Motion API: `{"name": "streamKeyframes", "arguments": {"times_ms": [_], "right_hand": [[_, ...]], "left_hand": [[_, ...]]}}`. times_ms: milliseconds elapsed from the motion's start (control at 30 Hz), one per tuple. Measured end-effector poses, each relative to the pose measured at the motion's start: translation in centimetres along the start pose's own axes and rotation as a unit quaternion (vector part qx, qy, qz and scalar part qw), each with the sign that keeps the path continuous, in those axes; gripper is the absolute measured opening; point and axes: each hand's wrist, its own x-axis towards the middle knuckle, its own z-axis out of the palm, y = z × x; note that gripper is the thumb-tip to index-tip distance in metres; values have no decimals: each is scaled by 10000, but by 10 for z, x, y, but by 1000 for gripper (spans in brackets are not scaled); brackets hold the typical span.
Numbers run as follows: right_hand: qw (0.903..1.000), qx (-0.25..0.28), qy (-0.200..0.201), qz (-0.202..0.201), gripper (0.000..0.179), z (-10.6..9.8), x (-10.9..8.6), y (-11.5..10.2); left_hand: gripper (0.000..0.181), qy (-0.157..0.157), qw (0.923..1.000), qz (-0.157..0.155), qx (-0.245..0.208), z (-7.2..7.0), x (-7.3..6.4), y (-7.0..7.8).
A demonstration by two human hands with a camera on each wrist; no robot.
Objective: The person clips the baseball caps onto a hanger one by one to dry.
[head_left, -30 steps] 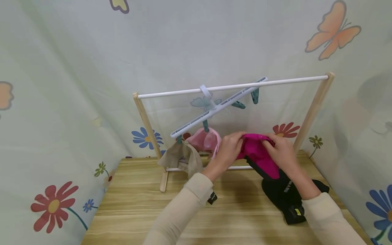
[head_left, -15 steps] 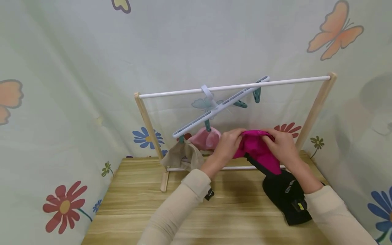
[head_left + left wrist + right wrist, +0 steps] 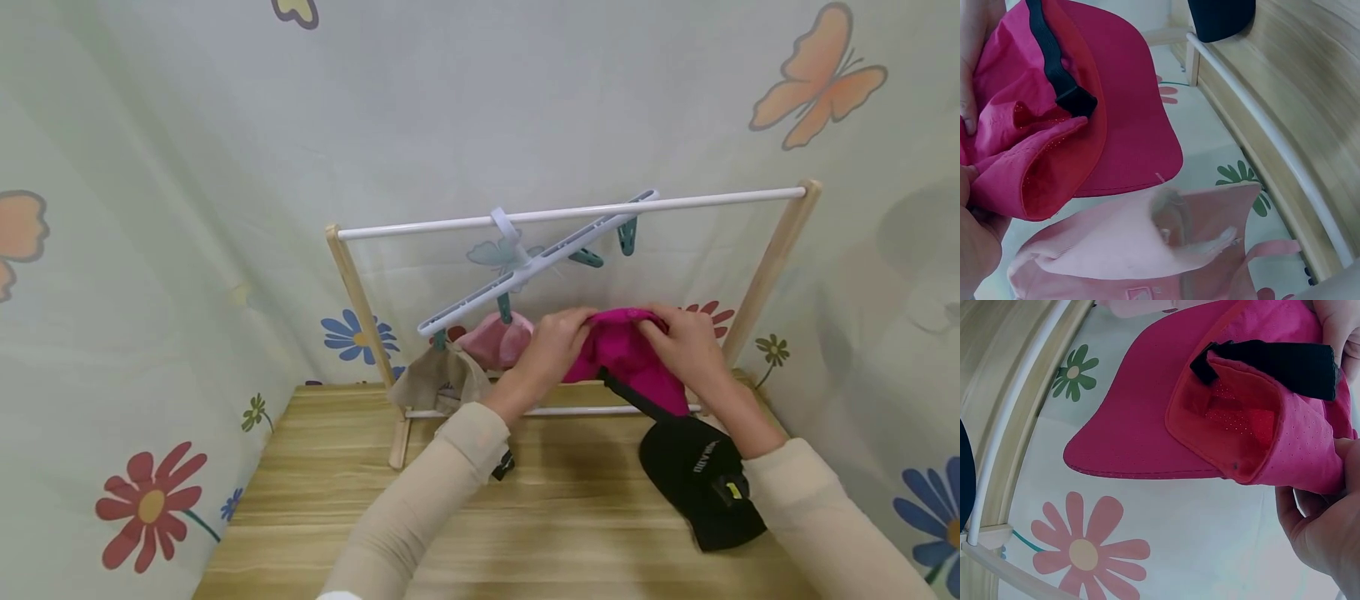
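A magenta baseball cap (image 3: 626, 358) hangs between my two hands, held by the top of its crown. My left hand (image 3: 551, 346) pinches one side of the crown and my right hand (image 3: 688, 346) pinches the other. Both wrist views show its brim (image 3: 1132, 94) and its black back strap (image 3: 1285, 362). Above is a pale blue hanger (image 3: 540, 262), slanting on the rack's rod, with two green clips (image 3: 627, 236) holding nothing on its right half. From clips on its left half hang a pink cap (image 3: 495, 340) and a beige cap (image 3: 431, 382), partly behind my left arm.
A black cap (image 3: 686, 467) with white lettering lies on the wooden table (image 3: 570, 533), partly covered by my right forearm. The rack has wooden posts (image 3: 772, 267), a white top rod (image 3: 420, 227) and a white lower rod (image 3: 577, 411). A flowered cloth backdrop (image 3: 225, 167) stands behind.
Both hands have raised the magenta cap slightly toward the hanger. More of the black cap shows beneath it. The grip on both sides looks the same.
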Motion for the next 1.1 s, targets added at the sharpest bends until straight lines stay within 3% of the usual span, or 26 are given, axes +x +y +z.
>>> {"name": "streamKeyframes", "arguments": {"times_ms": [233, 667, 833, 933, 1033, 1100], "right_hand": [[9997, 99, -154, 171, 17, -3, 5, -2], [9998, 174, -13, 105, 15, 3, 10, -2], [9998, 192, 0, 113, 16, 4, 10, -1], [9997, 203, 14, 113, 16, 5, 11, 1], [9997, 187, 63, 108, 16, 5, 10, 2], [9998, 174, 88, 104, 16, 4, 10, 3]], "left_hand": [[25, -11, 9999, 78, 146, -3, 4, -2], [28, 54, 9998, -84, -194, 3, 9, -10], [38, -88, 9974, -504, -504, 4, 8, -9], [40, 3, 9941, -788, -743, 3, 10, -8], [38, 232, 9844, -1151, -1313, 2, 13, -8], [38, 417, 9724, -1440, -1786, 0, 17, -7]]}}
